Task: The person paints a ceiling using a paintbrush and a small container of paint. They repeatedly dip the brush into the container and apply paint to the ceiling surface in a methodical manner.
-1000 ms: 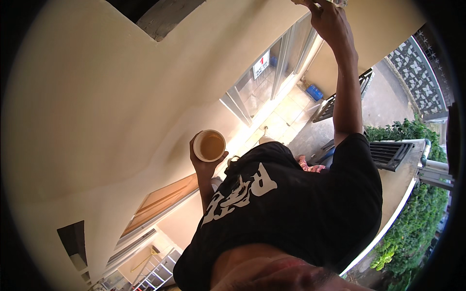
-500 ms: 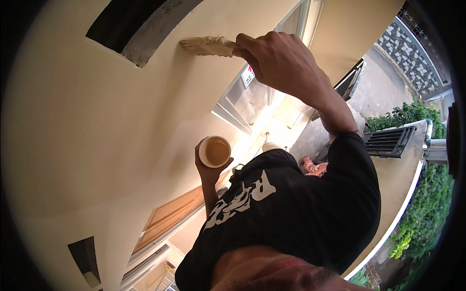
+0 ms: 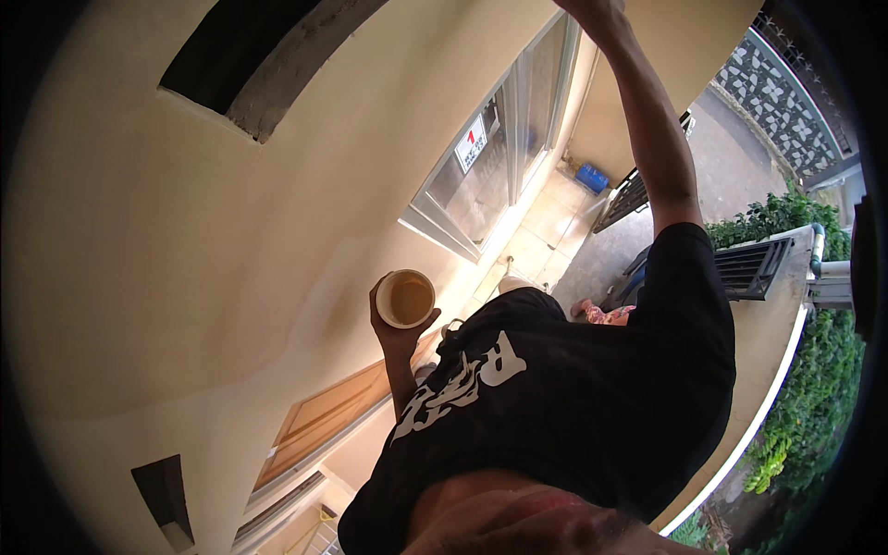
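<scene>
Presently, the left hand curls around the cup, mouth upward, well apart and to the lower left from the right hand, whose cut-off grip one cannot tell.

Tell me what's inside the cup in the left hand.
The cup in the left hand contains something tan and paint-like. Its surface hides the cup's bottom, so the depth cannot be seen.

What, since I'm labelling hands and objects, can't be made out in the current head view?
Right hand: fingers and anything held, cut off by head view's top edge.
Cup: underside, head view, turned away.
Pink patterned cloth: partly hidden, head view, by the black shirt.
</scene>
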{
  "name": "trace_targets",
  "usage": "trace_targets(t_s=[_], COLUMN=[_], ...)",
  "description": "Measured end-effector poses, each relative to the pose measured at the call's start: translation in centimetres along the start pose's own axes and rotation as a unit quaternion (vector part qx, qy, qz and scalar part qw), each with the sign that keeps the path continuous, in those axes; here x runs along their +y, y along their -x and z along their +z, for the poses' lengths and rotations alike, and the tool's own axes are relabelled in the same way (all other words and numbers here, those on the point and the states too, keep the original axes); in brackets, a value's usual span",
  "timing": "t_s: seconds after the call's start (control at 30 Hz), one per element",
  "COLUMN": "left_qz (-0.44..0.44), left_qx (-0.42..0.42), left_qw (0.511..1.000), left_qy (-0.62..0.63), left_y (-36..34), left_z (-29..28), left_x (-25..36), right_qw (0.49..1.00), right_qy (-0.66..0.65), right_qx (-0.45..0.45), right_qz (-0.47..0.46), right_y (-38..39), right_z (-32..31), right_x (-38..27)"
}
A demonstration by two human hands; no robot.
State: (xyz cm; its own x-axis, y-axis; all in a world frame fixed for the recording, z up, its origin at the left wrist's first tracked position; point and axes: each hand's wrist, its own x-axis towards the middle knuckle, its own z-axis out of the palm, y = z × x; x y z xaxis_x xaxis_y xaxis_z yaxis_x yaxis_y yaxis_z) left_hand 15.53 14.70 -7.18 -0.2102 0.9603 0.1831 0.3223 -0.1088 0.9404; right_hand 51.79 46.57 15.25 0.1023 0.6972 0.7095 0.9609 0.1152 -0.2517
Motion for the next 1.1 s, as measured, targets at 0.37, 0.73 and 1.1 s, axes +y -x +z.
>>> trace_targets(t_s=[0.37, 0.73, 1.1], left_qz=[0.027, -0.003, 0.008], left_qx=[-0.066, -0.005, -0.035], left_qw=[0.997, 1.000, 0.999], left_qy=[0.001, -0.020, 0.000], left_y=[-2.2, -0.1, -2.2], left_z=[1.6, 0.1, 0.5], left_x=[0.6, -0.2, 0.4], right_qw=[0.967, 0.999, 0.931], right_qy=[-0.114, -0.011, -0.196], right_qx=[-0.143, -0.002, -0.245], right_qz=[-0.175, 0.035, -0.186], right_y=[6.8, 1.8, 17.5], right_z=[-4.2, 2.1, -5.3], right_x=[-5.7, 0.5, -11.1])
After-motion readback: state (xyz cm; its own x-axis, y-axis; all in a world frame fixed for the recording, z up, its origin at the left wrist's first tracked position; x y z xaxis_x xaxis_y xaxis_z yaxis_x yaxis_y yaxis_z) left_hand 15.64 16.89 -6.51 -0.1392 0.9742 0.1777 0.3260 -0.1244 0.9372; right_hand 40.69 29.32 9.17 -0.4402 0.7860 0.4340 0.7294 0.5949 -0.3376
